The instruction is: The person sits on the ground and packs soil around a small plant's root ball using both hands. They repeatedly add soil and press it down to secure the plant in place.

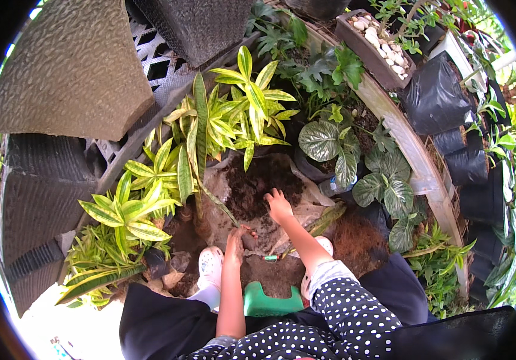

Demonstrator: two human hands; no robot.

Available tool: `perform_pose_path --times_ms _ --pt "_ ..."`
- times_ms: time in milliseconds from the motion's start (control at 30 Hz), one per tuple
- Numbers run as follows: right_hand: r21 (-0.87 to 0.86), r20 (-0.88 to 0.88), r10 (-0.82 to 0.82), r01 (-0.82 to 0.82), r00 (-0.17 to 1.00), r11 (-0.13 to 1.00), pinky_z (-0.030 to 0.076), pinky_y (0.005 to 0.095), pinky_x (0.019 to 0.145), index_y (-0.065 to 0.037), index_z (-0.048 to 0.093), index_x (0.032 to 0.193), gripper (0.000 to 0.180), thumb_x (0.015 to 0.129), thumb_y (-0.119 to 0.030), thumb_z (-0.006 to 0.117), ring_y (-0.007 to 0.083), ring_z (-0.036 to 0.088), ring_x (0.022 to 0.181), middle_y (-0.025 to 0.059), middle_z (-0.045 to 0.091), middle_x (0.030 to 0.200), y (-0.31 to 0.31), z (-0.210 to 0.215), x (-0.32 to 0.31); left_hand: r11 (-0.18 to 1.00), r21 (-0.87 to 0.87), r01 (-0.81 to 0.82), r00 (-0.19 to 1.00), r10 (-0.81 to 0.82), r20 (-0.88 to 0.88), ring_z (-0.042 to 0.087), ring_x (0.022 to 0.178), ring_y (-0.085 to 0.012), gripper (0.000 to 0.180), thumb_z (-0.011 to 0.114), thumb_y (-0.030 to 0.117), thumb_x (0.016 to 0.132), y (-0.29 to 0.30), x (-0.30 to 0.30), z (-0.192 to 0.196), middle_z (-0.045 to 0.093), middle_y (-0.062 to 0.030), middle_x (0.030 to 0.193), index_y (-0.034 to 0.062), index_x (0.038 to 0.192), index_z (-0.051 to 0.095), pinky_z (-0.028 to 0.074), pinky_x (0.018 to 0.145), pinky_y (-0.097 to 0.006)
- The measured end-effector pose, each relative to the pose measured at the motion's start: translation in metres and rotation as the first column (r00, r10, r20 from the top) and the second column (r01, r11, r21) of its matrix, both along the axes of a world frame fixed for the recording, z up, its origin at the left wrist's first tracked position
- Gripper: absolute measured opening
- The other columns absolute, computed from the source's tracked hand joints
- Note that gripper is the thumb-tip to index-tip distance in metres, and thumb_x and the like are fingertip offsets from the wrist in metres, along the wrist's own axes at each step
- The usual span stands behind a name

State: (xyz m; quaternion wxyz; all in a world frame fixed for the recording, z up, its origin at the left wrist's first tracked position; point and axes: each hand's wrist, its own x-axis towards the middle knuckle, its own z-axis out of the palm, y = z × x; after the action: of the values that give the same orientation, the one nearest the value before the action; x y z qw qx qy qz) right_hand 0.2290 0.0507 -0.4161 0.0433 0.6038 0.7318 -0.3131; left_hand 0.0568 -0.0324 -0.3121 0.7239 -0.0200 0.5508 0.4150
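My left hand (234,245) is closed around the base of a long-stemmed plant (220,205), beside a dark brown lump (249,241) that could be a root ball or small pot. The plant's thin stem slants up and left toward the yellow-green leaves. Slightly farther off, my right hand (279,204) reaches into a heap of dark soil (252,186), its fingers apart and the tips partly hidden by the soil. Under the heap lies a pale, dirty plastic sheet (213,186). A long mottled leaf (328,218) rests by my right forearm.
Variegated yellow-green plants (141,210) crowd the left and far side. Broad-leaved plants (384,180) stand right, inside a curved metal edging (411,147). Near me is a green plastic stool (270,299). A trough of white pebbles (354,39) and a black plastic bag (437,96) are far right.
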Motion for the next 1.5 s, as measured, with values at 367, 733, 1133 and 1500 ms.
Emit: perform_pose_path --times_ms 367,733,1133,1500 --pt "-0.793 -0.471 -0.878 0.474 -0.082 0.382 0.049 0.0332 0.070 -0.006 0.056 0.110 0.035 0.079 -0.021 0.064 0.0197 0.060 0.079 0.0061 0.062 0.092 -0.034 0.021 0.027 0.988 0.150 -0.042 0.995 0.028 0.096 0.062 0.071 -0.0220 0.020 0.055 0.021 0.086 -0.003 0.020 0.027 0.059 -0.0100 0.077 0.0018 0.089 0.054 0.054 0.067 -0.034" --pt "-0.829 -0.540 -0.797 0.336 -0.272 0.447 0.053 0.0330 0.074 -0.001 0.050 0.109 0.031 0.085 -0.013 0.064 0.0253 0.062 0.081 0.0100 0.058 0.091 -0.034 0.107 0.036 0.943 0.324 0.071 0.994 -0.092 0.051 0.062 0.070 -0.0240 0.022 0.051 0.021 0.081 -0.028 0.034 0.089 0.060 -0.0100 0.075 0.0023 0.092 0.055 0.052 0.067 -0.034" --pt "-0.624 -0.730 -0.683 0.433 -0.029 0.650 0.050 0.0266 0.057 -0.003 0.060 0.101 0.024 0.086 -0.021 0.063 0.0170 0.064 0.068 0.0093 0.066 0.086 -0.060 0.196 0.040 0.891 0.420 0.171 0.982 -0.117 -0.151 0.060 0.061 -0.0232 0.017 0.051 0.016 0.078 -0.061 0.016 0.185 0.058 -0.0114 0.070 0.0005 0.085 0.056 0.050 0.058 -0.032" --pt "-0.611 -0.757 -0.653 0.318 0.035 0.725 0.055 0.0365 0.069 0.000 0.056 0.105 0.022 0.085 -0.008 0.051 0.0252 0.065 0.079 0.0133 0.064 0.091 -0.099 0.227 0.041 0.799 0.484 0.356 0.930 -0.256 -0.263 0.059 0.057 -0.0228 0.020 0.047 0.018 0.081 -0.058 0.021 0.249 0.058 -0.0104 0.066 -0.0001 0.082 0.055 0.050 0.056 -0.032"
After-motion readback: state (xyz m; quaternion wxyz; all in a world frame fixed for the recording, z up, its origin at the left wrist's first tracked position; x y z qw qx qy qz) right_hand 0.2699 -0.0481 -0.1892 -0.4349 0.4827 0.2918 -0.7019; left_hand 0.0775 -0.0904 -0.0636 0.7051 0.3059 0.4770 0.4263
